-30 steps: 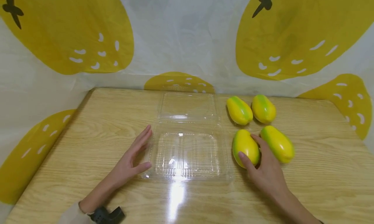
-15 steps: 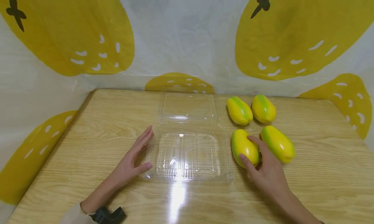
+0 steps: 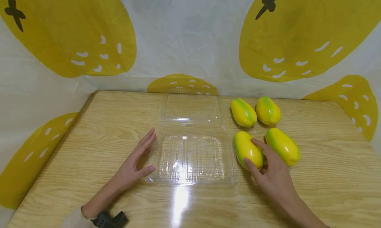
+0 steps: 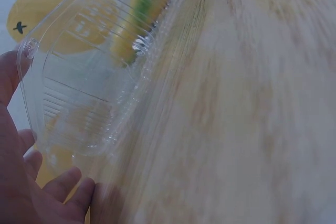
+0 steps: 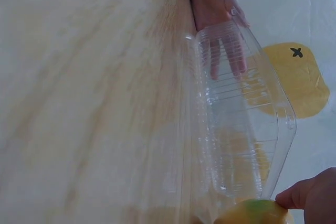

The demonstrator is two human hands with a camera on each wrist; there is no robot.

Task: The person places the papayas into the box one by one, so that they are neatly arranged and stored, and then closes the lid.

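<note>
Transparent plastic container (image 3: 191, 155) sits opened out on the wood-grained surface (image 3: 98, 148), its lid half (image 3: 191, 107) folded back toward the patterned cloth (image 3: 187, 33).

Left hand (image 3: 131, 167) at the container's left side: fingers extended, thumb spread wide from them, grasping nothing. Thumb tip and fingertips lie at the rim; whether they press on it, cannot tell.

Right hand (image 3: 274, 173) grips a yellow-green fruit (image 3: 245, 147), papaya-like, between thumb and fingers, thumb on the near side. Fruit is just beside the container's right rim, outside it. Whether its underside touches the surface, cannot tell.

Second fruit (image 3: 282, 146) lies just right of the held one, tilted, near the right hand's fingers. Two rear fruits (image 3: 243, 112) lie side by side farther back, right of the lid half; both yellow with a green stripe.

Black wristband (image 3: 104, 218) on left wrist, below it a pale sleeve (image 3: 74, 219).
</note>
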